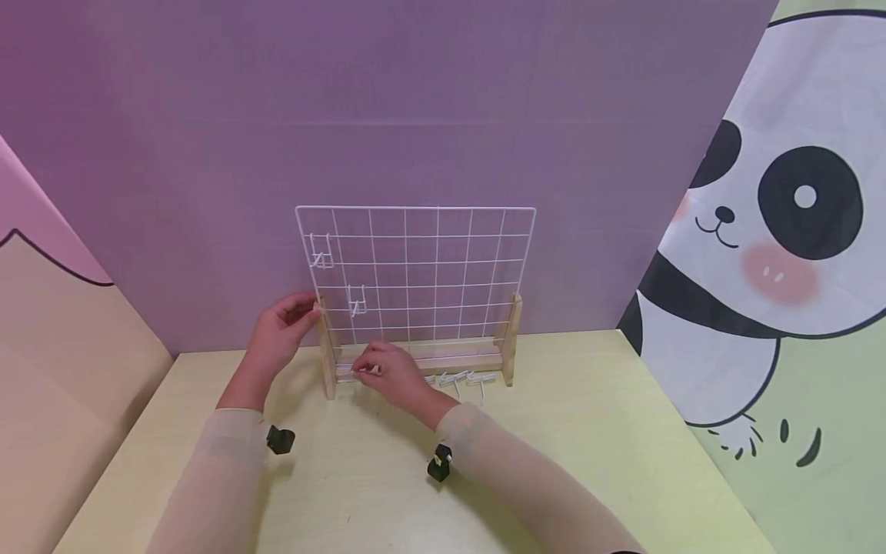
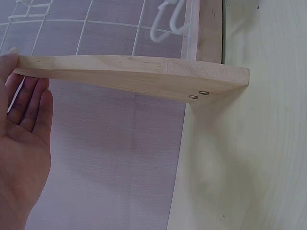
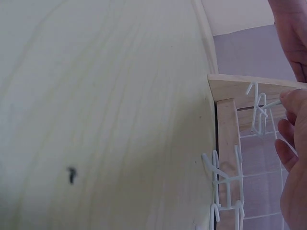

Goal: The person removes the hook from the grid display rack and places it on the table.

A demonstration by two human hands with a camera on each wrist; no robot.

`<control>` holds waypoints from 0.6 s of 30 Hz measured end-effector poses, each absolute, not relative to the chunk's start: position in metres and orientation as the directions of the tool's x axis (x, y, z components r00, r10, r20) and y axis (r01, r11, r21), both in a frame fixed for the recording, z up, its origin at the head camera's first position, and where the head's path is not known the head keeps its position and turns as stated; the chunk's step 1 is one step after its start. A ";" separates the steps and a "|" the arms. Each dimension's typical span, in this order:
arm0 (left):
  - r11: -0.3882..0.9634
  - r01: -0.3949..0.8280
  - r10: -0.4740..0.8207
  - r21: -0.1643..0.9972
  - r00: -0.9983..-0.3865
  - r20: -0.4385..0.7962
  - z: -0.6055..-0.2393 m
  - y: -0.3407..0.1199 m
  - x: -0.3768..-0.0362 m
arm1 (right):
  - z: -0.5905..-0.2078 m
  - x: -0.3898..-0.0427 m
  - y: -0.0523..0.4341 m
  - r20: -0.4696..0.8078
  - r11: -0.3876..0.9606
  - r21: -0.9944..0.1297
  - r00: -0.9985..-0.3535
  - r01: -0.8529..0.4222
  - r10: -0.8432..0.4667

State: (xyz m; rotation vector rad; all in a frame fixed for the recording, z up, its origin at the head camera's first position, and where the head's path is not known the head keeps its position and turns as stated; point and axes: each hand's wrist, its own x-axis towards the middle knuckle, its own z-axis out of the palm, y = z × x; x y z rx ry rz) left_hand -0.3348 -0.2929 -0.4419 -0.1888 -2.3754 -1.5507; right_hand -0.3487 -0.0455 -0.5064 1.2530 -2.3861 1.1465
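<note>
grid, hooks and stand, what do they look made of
Grid: probably metal wire, coated white, being thin and straight. Hooks: likely coated wire too, white, smooth, bent into loops. Stand: pale wood, matte, perhaps unvarnished, with faint grain.

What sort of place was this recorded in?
Probably a small staged recording booth: a pale wood-look tabletop backed by a plain purple backdrop, with a cartoon panda panel on the head view's right.

2 sleeved forearms [image 1: 224, 477] reach forward. The left grip [image 1: 280, 331] pinches, thumb [image 2: 6, 64] opposite fingers [image 2: 43, 108]; the right grip [image 1: 393, 373], lower and to its right, pinches too, other fingers curled.
</note>
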 end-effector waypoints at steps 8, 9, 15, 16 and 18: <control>0.394 0.293 -0.043 0.871 -0.941 0.336 -0.443 -0.294 -0.336 | -0.511 -0.351 -0.049 0.434 0.434 -0.478 -0.634 -0.764 -0.640; 0.391 0.294 -0.044 0.872 -0.940 0.337 -0.444 -0.294 -0.337 | -0.512 -0.352 -0.050 0.427 0.445 -0.467 -0.636 -0.764 -0.643; 0.395 0.283 -0.048 0.874 -0.944 0.327 -0.444 -0.295 -0.338 | -0.517 -0.355 -0.053 0.410 0.494 -0.397 -0.631 -0.773 -0.658; 0.397 0.282 -0.048 0.873 -0.944 0.327 -0.444 -0.295 -0.338 | -0.517 -0.354 -0.053 0.409 0.499 -0.386 -0.629 -0.775 -0.661; 0.397 0.285 -0.046 0.872 -0.943 0.329 -0.443 -0.295 -0.338 | -0.516 -0.354 -0.053 0.407 0.512 -0.355 -0.623 -0.782 -0.668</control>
